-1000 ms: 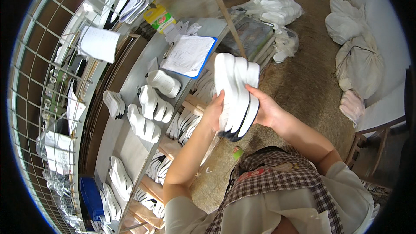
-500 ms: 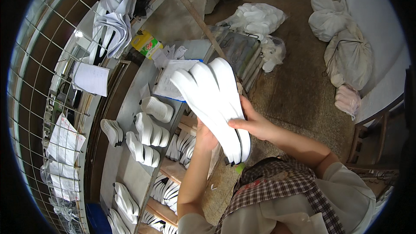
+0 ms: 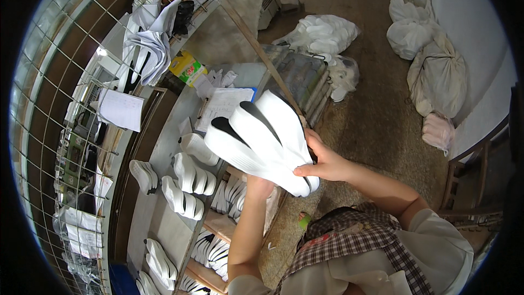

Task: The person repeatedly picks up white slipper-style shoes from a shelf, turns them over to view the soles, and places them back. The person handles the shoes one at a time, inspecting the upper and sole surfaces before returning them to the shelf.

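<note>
I hold a fanned stack of white shoe soles (image 3: 262, 142) above the grey workbench (image 3: 164, 229). My right hand (image 3: 326, 161) grips the stack at its near right end, thumb on top. My left hand (image 3: 257, 186) is under the stack, mostly hidden by the soles; only the wrist and forearm show. The soles have dark insides showing between them. Below and left of the stack, more white soles (image 3: 188, 175) stand in pairs on the bench.
A clipboard with papers (image 3: 221, 108) lies on the bench behind the stack. Shelves under the bench hold more soles (image 3: 215, 251). A wire grid wall (image 3: 65, 104) with papers and tools runs along the left. White sacks (image 3: 436, 76) and bags lie on the floor at right.
The stack has tipped from upright to lying flatter and fanned out, moving left over the bench. My view has swung further toward the bench.
</note>
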